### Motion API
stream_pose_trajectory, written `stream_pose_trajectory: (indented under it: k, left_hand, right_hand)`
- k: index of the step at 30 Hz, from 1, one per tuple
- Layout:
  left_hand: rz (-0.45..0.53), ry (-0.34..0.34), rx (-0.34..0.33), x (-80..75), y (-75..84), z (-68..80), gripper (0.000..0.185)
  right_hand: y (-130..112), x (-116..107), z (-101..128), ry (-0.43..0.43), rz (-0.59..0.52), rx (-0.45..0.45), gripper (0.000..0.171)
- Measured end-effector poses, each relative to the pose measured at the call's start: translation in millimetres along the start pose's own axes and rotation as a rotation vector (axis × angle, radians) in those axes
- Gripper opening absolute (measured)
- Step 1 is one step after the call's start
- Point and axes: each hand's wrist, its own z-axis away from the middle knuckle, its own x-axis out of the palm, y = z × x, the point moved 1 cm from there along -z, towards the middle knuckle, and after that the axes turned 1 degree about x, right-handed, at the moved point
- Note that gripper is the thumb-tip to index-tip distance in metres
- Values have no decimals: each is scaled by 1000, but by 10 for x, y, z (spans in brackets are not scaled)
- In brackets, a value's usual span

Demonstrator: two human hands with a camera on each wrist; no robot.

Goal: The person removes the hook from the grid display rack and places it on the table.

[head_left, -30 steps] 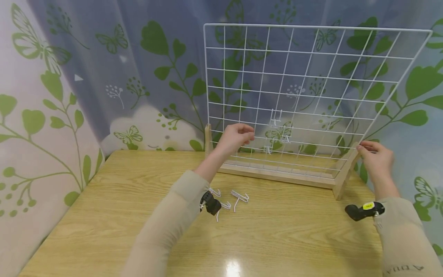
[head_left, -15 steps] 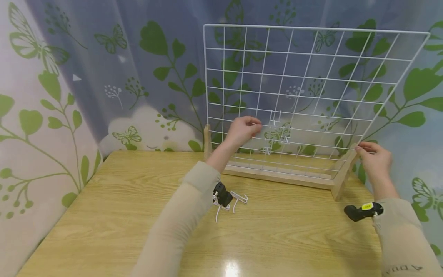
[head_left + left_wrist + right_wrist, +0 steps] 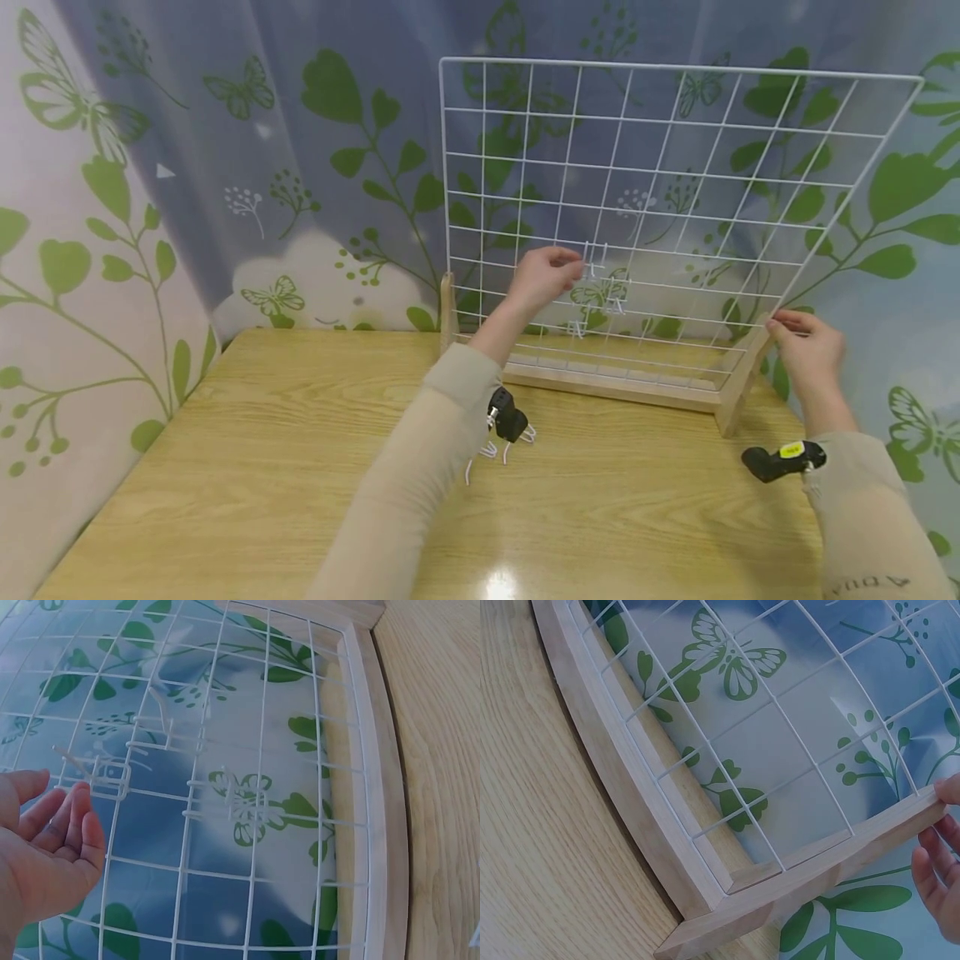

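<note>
A white wire grid panel stands in a wooden stand. Several white wire hooks hang on its lower half, among them an upper hook, a middle hook and a low hook. My left hand is beside the upper hook, its fingers loosely bent and thumb apart. In the left wrist view, the fingertips of that hand are right at a hook, with nothing between them. My right hand pinches the top of the stand's right upright.
Loose white hooks lie on the wooden table, partly hidden by my left sleeve and wrist camera. Behind the panel hangs a curtain printed with leaves and butterflies.
My left hand has moved right and slightly up along the panel, from left of the hooks to the upper one. My right hand keeps its grip on the upright.
</note>
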Motion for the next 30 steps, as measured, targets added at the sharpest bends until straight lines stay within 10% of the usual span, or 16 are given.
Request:
stream_pose_trajectory:
  k: [30]
  left_hand:
    - [58, 23, -59, 229, 32, -153, 22]
  right_hand:
    - [29, -12, -8, 1, -3, -20, 3]
